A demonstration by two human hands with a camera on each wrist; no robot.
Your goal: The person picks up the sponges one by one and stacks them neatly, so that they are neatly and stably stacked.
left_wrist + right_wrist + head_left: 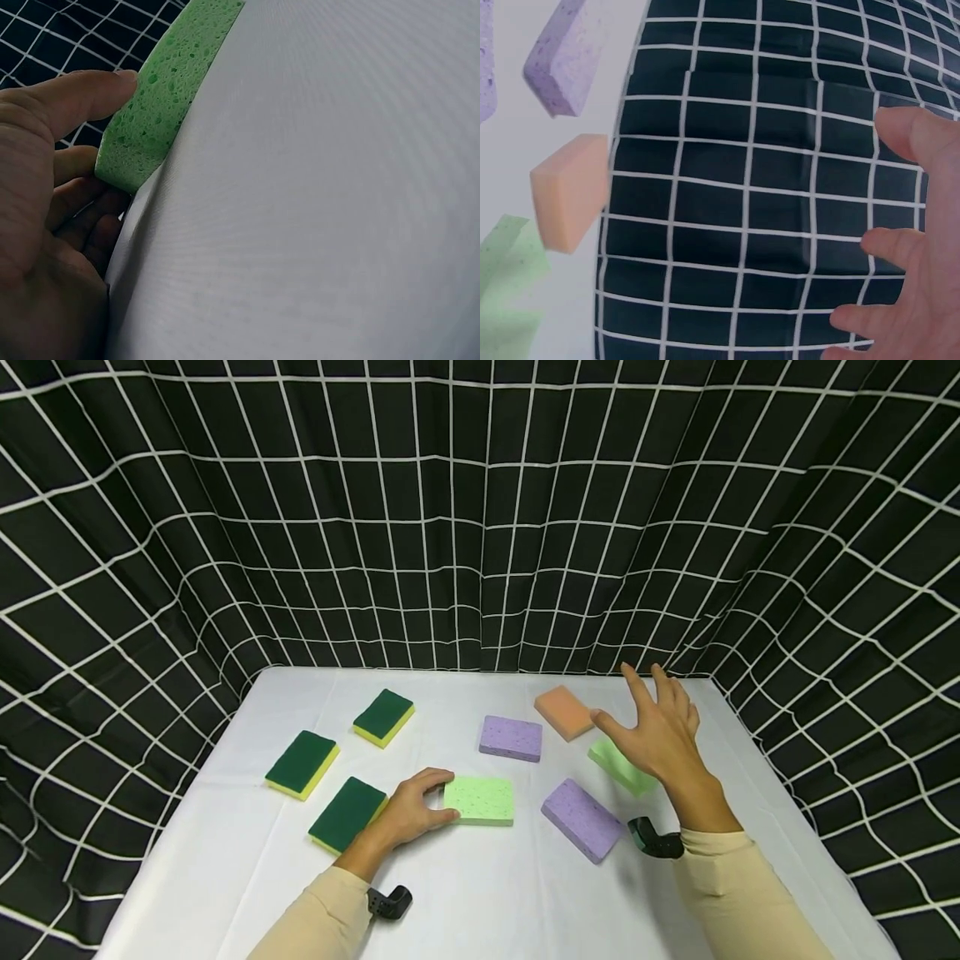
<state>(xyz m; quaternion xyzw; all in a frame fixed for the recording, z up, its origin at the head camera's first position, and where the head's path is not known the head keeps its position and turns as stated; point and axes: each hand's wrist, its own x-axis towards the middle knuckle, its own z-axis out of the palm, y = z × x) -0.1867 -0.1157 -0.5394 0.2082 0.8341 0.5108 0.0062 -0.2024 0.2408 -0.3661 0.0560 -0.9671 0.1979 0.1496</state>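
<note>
Left hand (411, 810) is gripping the left end of the near light green sponge (483, 800), thumb on one side, fingers on the other. That sponge is lying mid-table, flat on the white tabletop (225, 868). Right hand (660, 735) is hovering over the far right, fingers spread apart, holding nothing.

Progress, my read: partway. Three green-and-yellow sponges (302, 762) are sitting on the left, so that kind looks grouped, though none are touching. The right side is looking mixed: orange sponge (564, 712) at the back, second light green sponge (618, 766) under the right hand and partly covered, upper purple sponge (512, 737) behind the held one, lower purple sponge (582, 820) to its right. Light greens are lying apart; purples too. Nothing is stacking. Left to do: the held sponge isn't yet released.

Count: 3 green-and-yellow, 2 light green, 2 purple, 1 orange. Eight total.
</note>
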